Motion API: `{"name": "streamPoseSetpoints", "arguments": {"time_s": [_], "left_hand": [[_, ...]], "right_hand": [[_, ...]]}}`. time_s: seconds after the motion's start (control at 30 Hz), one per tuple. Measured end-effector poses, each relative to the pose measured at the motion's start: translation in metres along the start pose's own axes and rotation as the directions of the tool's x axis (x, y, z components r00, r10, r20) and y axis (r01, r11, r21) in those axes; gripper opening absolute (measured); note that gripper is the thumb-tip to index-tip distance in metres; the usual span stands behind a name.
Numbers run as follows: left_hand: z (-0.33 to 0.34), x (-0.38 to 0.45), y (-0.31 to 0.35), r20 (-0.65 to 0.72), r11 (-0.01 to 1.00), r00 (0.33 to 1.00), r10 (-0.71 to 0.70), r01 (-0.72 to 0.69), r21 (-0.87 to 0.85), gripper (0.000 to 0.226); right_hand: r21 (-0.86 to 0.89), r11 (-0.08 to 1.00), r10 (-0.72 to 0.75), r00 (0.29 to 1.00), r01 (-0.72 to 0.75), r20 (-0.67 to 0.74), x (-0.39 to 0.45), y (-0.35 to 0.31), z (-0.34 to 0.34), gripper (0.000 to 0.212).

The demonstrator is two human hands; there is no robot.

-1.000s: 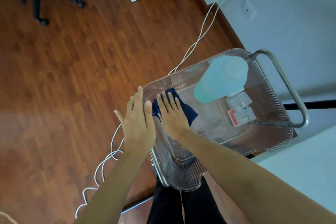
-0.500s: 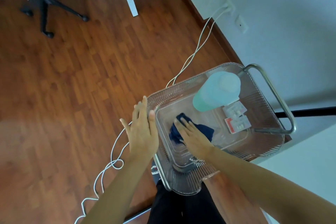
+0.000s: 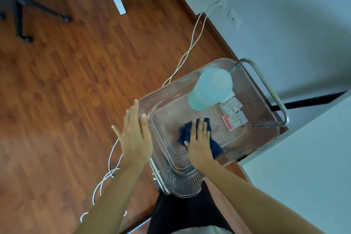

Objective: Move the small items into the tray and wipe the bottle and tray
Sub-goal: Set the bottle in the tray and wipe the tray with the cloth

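A clear ribbed plastic tray [image 3: 264, 144] rests on a small metal-framed stand. A pale teal bottle [image 3: 210, 89] stands at its far side. Two small flat packets [image 3: 234, 115] lie beside the bottle, one with a red end. My right hand [image 3: 199, 144] presses flat on a dark blue cloth [image 3: 185, 131] on the tray floor, fingers spread over it. The flat palm of my left hand [image 3: 135, 135] braces the tray's left rim, thumb hooked over the edge.
The stand's metal handle [image 3: 269, 91] arches over the tray's right side. White cables [image 3: 191, 43] run across the wooden floor to a wall socket. A white surface [image 3: 303, 167] lies right, an office chair base [image 3: 24, 5] far left.
My right hand has slid the cloth from the tray's far-left corner toward the middle and right. The left hand stays on the rim. The camera view has shifted.
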State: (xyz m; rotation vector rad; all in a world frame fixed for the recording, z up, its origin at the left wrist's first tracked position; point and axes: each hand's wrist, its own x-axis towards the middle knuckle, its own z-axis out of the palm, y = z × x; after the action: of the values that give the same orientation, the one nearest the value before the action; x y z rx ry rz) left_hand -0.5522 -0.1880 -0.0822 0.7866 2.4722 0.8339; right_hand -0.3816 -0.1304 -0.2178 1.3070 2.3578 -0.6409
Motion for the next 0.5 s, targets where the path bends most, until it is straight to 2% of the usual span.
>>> {"name": "streamPoseSetpoints", "arguments": {"time_s": [0.03, 0.07, 0.1, 0.13, 0.2, 0.27, 0.3, 0.4, 0.5], "left_hand": [[0.000, 0.000, 0.003, 0.017, 1.000, 1.000, -0.010, 0.010, -0.003, 0.049], [-0.001, 0.000, 0.006, 0.016, 1.000, 1.000, 0.003, -0.003, -0.015, 0.049], [-0.001, 0.001, 0.007, 0.013, 1.000, 1.000, 0.000, 0.000, -0.027, 0.048], [-0.001, 0.002, 0.007, -0.004, 1.000, 1.000, 0.003, -0.003, -0.026, 0.048], [0.000, 0.002, 0.004, -0.012, 1.000, 1.000, 0.011, -0.011, -0.026, 0.047], [0.000, 0.003, 0.002, -0.013, 0.999, 1.000, 0.023, -0.023, -0.036, 0.046], [0.000, 0.004, 0.001, -0.011, 0.999, 1.000, 0.021, -0.021, -0.034, 0.046], [0.001, 0.003, 0.001, -0.007, 1.000, 1.000, 0.015, -0.015, -0.020, 0.046], [0.001, 0.004, 0.003, -0.003, 0.999, 1.000, -0.003, 0.003, -0.039, 0.047]], "right_hand": [[0.070, 0.983, 0.173, 0.984, -0.170, -0.047, 0.004, -0.004, -0.003, 0.078], [0.132, 0.952, 0.288, 0.955, -0.277, -0.073, 0.011, -0.013, -0.008, 0.078], [0.173, 0.932, 0.333, 0.940, -0.317, -0.071, 0.018, -0.024, -0.011, 0.079], [0.169, 0.947, 0.288, 0.956, -0.275, -0.062, 0.022, -0.034, -0.012, 0.079], [0.074, 0.997, -0.026, 0.998, 0.030, -0.062, 0.024, -0.055, -0.004, 0.076], [-0.045, 0.947, -0.320, 0.947, 0.319, -0.008, 0.016, -0.064, 0.008, 0.074], [-0.072, 0.919, -0.389, 0.921, 0.389, 0.010, 0.016, -0.063, 0.010, 0.075], [-0.130, 0.847, -0.499, 0.855, 0.515, 0.138, 0.011, -0.050, 0.007, 0.077], [-0.008, 0.855, -0.489, 0.811, 0.519, 0.320, -0.014, -0.035, 0.005, 0.077]]}}
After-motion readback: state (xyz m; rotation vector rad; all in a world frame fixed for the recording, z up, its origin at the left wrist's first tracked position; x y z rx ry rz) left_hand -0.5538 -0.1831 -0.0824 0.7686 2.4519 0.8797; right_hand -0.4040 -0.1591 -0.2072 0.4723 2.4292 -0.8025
